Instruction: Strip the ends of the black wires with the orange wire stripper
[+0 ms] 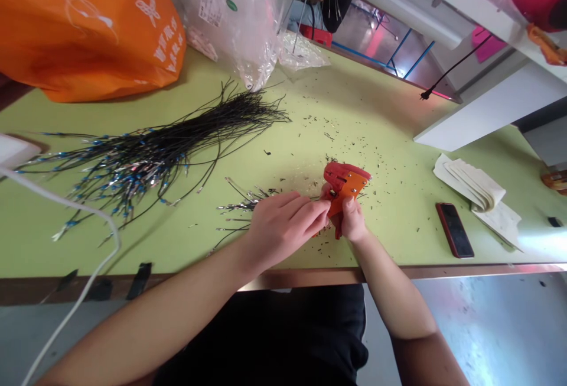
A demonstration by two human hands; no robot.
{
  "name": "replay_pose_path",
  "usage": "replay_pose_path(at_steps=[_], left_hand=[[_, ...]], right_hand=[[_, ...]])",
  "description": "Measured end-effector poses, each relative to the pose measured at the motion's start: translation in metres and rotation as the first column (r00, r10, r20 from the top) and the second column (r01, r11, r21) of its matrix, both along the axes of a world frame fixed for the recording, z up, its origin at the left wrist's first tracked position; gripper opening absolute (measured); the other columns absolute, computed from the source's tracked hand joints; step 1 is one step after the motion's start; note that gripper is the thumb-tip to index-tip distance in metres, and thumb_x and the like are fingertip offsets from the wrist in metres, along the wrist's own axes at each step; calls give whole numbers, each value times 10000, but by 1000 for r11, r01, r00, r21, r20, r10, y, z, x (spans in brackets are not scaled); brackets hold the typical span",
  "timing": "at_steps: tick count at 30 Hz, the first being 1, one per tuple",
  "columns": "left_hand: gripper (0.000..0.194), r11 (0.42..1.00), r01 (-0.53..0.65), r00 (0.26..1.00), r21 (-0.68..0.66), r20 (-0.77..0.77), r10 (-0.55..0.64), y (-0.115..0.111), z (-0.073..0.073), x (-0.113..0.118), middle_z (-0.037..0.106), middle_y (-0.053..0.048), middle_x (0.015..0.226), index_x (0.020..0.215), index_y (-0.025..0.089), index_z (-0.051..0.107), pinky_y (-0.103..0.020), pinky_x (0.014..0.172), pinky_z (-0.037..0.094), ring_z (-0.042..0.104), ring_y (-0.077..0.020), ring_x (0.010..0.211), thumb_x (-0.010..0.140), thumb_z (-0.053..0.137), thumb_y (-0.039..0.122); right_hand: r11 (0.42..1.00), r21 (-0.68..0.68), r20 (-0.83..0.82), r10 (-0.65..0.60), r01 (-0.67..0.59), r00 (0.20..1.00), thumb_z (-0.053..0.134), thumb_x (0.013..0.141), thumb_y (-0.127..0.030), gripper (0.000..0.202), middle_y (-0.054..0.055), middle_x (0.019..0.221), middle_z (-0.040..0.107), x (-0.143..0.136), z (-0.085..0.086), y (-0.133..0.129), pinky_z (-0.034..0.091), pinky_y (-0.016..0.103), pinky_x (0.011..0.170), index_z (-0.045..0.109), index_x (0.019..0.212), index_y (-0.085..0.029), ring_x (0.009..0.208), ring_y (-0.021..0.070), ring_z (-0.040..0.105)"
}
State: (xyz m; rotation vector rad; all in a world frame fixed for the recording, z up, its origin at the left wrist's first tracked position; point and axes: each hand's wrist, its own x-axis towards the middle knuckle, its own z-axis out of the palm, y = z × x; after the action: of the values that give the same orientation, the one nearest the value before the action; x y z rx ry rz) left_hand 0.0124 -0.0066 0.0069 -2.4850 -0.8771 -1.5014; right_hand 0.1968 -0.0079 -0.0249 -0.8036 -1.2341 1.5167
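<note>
My right hand (353,219) is wrapped round the handle of an orange and red wire stripper (349,184), held upright over the green table. My left hand (290,223) reaches across to the tool, its fingers pressed together near the jaw side; what they pinch is too small to make out. Beside and behind my left hand lies a small heap of short black wires (250,201) with metal ends. A large bundle of black wires (190,132) with blue and silver ends spreads over the table at the left. Tiny black scraps (330,135) are scattered round the tool.
An orange bag (97,31) and clear plastic bags (234,13) stand at the back left. A white cable (104,214) crosses the left edge. To the right are a phone (455,230), folded papers (473,188) and a white panel (487,102). A person sits beyond the table.
</note>
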Motion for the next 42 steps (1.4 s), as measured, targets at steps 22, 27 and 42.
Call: replay_pose_path(at_steps=[22,27,42], left_hand=[[131,1000,13,1000,-2,7,-13,-1,0,0,718,46,719,1019,196,605,-270,558,488,607,-113,568,954,680,110],[125,1000,21,1000,-5,19,-20,-1,0,0,693,48,691,1004,194,608,-267,552,476,597,-111,557,952,677,103],[146,1000,18,999,-14,38,-17,1,-3,-2,712,52,702,1020,209,615,-251,566,501,611,-101,558,945,697,113]], right_hand=[[998,-58,94,-26,32,995,582,793,-891,666,-60,477,528,-3,10,-4,484,264,360,573,902,-234,383,144,526],[997,-68,97,-24,31,995,597,790,-884,655,-69,464,520,-4,12,-5,465,266,353,555,896,-238,365,136,487],[999,-40,-69,-2,-1,998,686,861,-701,468,-60,532,518,5,14,7,501,286,456,559,871,-251,480,152,544]])
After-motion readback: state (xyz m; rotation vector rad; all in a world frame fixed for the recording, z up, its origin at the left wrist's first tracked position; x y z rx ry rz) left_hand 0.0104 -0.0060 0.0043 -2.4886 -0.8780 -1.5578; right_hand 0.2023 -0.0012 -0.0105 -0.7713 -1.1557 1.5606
